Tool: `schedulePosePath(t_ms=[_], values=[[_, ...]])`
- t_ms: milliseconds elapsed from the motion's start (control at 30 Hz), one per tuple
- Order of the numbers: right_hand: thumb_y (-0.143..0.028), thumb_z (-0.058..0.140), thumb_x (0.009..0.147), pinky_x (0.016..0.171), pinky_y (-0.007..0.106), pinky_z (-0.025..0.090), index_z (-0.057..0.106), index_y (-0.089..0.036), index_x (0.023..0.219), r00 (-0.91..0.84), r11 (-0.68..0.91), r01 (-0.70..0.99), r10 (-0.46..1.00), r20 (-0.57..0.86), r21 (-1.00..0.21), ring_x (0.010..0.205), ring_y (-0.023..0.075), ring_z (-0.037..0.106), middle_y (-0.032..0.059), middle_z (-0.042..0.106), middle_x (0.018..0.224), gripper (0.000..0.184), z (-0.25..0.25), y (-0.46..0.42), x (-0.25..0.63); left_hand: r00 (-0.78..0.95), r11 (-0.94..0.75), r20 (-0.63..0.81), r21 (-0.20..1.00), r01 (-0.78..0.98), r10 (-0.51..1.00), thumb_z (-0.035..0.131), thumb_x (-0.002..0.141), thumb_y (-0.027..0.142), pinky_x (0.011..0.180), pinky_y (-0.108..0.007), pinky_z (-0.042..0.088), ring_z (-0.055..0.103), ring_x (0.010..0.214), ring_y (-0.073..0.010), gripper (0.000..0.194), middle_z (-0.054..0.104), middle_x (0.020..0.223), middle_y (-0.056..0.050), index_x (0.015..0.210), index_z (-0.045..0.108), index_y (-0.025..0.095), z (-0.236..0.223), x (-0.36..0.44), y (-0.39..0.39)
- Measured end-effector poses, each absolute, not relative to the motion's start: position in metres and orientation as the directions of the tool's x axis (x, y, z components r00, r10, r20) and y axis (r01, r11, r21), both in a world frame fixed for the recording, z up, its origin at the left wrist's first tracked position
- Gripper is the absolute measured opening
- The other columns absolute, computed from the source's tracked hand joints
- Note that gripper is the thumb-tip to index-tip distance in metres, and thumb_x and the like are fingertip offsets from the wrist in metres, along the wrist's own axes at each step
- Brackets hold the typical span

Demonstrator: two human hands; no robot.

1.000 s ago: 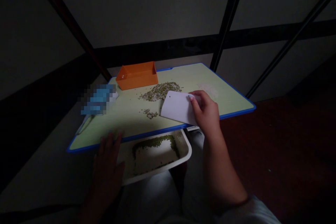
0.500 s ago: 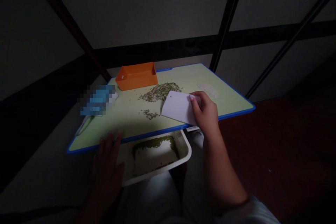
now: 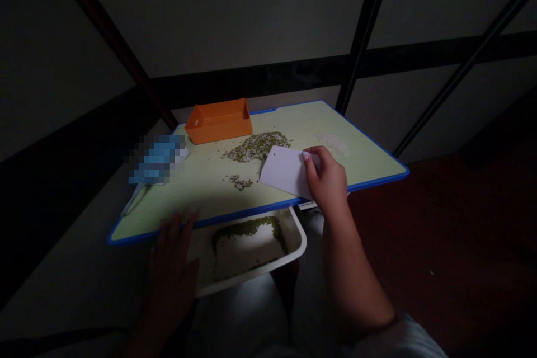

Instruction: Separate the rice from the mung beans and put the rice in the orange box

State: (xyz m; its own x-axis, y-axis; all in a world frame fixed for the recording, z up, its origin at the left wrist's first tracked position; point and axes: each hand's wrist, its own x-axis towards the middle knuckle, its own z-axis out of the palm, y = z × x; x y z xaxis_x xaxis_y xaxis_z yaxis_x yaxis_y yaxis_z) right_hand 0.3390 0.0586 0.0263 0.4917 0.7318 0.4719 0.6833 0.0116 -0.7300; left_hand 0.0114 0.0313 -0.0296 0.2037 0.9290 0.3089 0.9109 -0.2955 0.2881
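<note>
My right hand (image 3: 329, 182) grips a white plastic scraper card (image 3: 285, 170) over the pale green, blue-edged board (image 3: 201, 179). Just left of the card lie a large heap of green beans (image 3: 258, 145) and a small cluster of beans (image 3: 241, 182). My left hand (image 3: 172, 268) holds the left rim of a white tray (image 3: 293, 235), which sits below the board's near edge on my lap. Green beans (image 3: 245, 229) line the tray's far side.
An orange bin (image 3: 218, 120) stands at the board's far left. A blurred blue object (image 3: 157, 159) lies at the left edge. A faint white patch (image 3: 333, 142) marks the board's right side. Dark metal bars cross the wall behind.
The scraper card and my right hand have shifted slightly up and to the right, away from the small cluster of beans. My left hand and the tray stay put.
</note>
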Motion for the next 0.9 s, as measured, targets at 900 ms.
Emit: schedulePosePath(t_ms=[900], values=[[-0.035,0.048,0.09,0.056,0.027,0.034,0.065,-0.022,0.097,0.422,0.098,0.645,0.782,0.46,-0.758,0.055,0.0156,0.049,0.0032,0.065,0.072,0.022,0.0206,0.0648,0.3316,0.216,-0.306,0.307,0.283,0.909,0.927,0.031,0.093,0.027,0.121,-0.065,0.021,0.006,0.151,-0.0285,0.061,0.011,0.162,-0.005,0.149,0.01,0.04,-0.0277,0.0137,0.0292]])
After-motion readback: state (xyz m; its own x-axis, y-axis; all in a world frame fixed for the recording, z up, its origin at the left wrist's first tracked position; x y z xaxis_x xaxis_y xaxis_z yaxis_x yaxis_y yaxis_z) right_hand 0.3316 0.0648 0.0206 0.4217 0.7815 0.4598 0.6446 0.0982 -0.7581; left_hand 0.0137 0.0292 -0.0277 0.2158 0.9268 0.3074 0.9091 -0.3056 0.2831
